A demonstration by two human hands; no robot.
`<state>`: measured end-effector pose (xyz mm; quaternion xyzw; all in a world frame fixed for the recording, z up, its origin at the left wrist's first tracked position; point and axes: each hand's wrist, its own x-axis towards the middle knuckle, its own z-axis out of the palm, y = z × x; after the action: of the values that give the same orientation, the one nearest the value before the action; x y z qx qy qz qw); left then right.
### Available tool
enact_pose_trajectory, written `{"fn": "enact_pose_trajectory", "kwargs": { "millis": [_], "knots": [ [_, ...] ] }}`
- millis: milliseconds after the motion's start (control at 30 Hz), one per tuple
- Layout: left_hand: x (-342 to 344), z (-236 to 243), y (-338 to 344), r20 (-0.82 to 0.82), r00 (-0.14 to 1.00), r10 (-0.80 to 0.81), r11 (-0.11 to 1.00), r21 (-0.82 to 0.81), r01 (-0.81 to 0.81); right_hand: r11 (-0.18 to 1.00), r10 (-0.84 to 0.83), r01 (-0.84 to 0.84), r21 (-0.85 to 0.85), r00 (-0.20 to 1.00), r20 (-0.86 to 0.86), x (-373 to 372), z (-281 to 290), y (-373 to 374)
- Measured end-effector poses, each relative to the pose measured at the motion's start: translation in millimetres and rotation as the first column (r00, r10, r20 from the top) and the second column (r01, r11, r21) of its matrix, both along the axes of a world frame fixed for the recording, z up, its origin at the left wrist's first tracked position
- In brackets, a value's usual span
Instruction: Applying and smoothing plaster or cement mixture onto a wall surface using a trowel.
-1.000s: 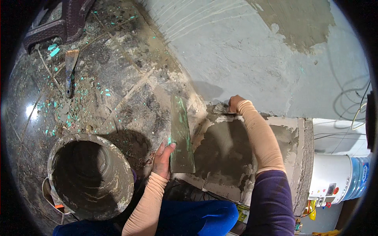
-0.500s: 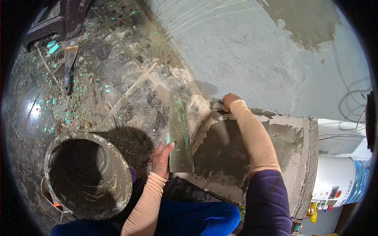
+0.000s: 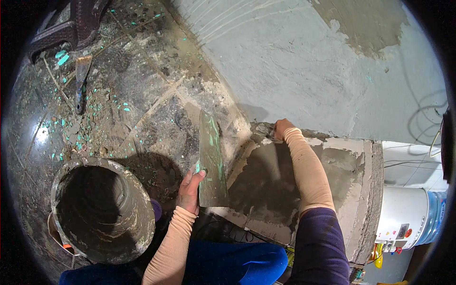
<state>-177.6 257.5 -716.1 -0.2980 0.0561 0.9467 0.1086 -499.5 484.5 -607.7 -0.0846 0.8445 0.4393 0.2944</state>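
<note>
My left hand [image 3: 191, 188] grips the edge of a long flat mortar board [image 3: 212, 161], its thumb on top. Grey-green smears cover the board, which tapers toward its far end. My right hand [image 3: 282, 129] is closed at the corner where the grey wall [image 3: 294, 71] meets a lower pale surface with a patch of wet grey mortar [image 3: 263, 175]. Whatever its fingers hold is hidden behind the hand. Rough mortar [image 3: 265, 128] lies along the joint just left of those fingers.
A mortar-caked bucket [image 3: 126, 190] stands at the lower left. A scraper [image 3: 81, 85] lies on the dirty floor among green chips, near a dark plastic stool [image 3: 59, 35]. At right are a white appliance [image 3: 401, 213] with a blue water bottle [image 3: 434, 213] and cables [image 3: 422, 118].
My right hand has shifted slightly right and toward me along the joint. The left hand and board stay nearly in place, a little further left in view.
</note>
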Motion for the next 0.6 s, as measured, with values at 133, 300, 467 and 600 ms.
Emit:
{"fn": "enact_pose_trajectory", "kwargs": {
  "millis": [133, 300, 467, 600],
  "knots": [
    [0, -3, -1, 0.074, 0.997, -0.029, 0.999, -0.018, 0.030, 0.999, -0.044, 0.044, 0.005, 0.999, -0.021, 0, 12, -3],
    [-2, -2, -1, 0.024, 0.999, -0.022, 1.000, -0.012, 0.022, 0.995, 0.006, -0.006, 0.098, 1.000, -0.005, 9, 57, -24],
    [1, -1, 4, 0.022, 0.998, -0.052, 0.999, 0.009, 0.052, 0.999, -0.049, 0.050, 0.002, 0.988, 0.146, 3, 78, -30],
    [2, -3, 6, 0.065, 0.996, -0.067, 0.996, -0.051, 0.070, 0.966, -0.219, 0.193, 0.171, 0.964, 0.151, -7, 45, -22]
  ]
}}
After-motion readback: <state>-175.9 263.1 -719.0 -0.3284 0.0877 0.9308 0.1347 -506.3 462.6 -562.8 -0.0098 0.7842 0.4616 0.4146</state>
